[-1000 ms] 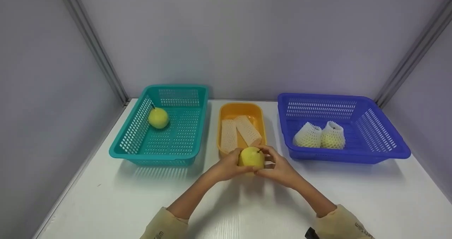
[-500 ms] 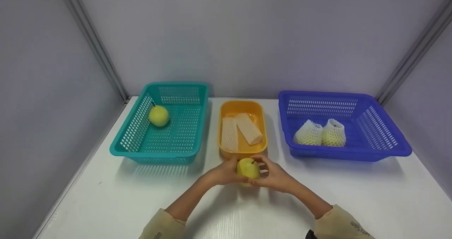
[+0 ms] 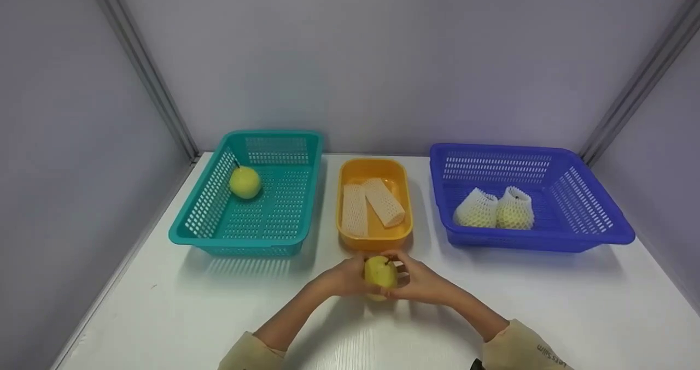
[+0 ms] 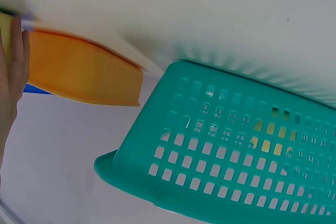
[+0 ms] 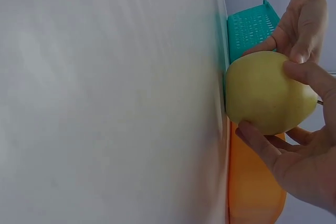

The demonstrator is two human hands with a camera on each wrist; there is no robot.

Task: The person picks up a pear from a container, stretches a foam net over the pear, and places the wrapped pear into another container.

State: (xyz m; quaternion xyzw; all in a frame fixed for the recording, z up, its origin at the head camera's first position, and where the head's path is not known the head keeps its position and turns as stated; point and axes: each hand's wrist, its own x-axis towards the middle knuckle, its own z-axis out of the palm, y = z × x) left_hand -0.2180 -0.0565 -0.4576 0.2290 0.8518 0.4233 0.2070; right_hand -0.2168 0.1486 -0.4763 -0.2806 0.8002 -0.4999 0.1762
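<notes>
Both hands hold a yellow pear [image 3: 380, 272] just in front of the orange container [image 3: 374, 242]. My left hand [image 3: 344, 278] grips its left side, while my right hand [image 3: 420, 283] grips the right with fingers and thumb. In the right wrist view the pear [image 5: 268, 93] sits between the two hands, its stem pointing away from the tabletop; whether it touches the table I cannot tell. Two foam net sleeves lie in the orange container, a left one [image 3: 355, 210] and a slanted right one [image 3: 384, 202]. Only the left hand's fingers [image 4: 18, 59] show in the left wrist view.
A teal basket [image 3: 246, 243] at the left has one bare pear [image 3: 245, 182] inside. The blue basket [image 3: 541, 239] at the right contains two pears in white foam nets [image 3: 476, 210]. Grey panels [image 3: 372, 64] wall the white table [image 3: 219, 310] at the back and sides.
Together the hands have drawn the pear toward the person and slightly left, from the orange container's front rim to the table area before it. Baskets and sleeves stay put.
</notes>
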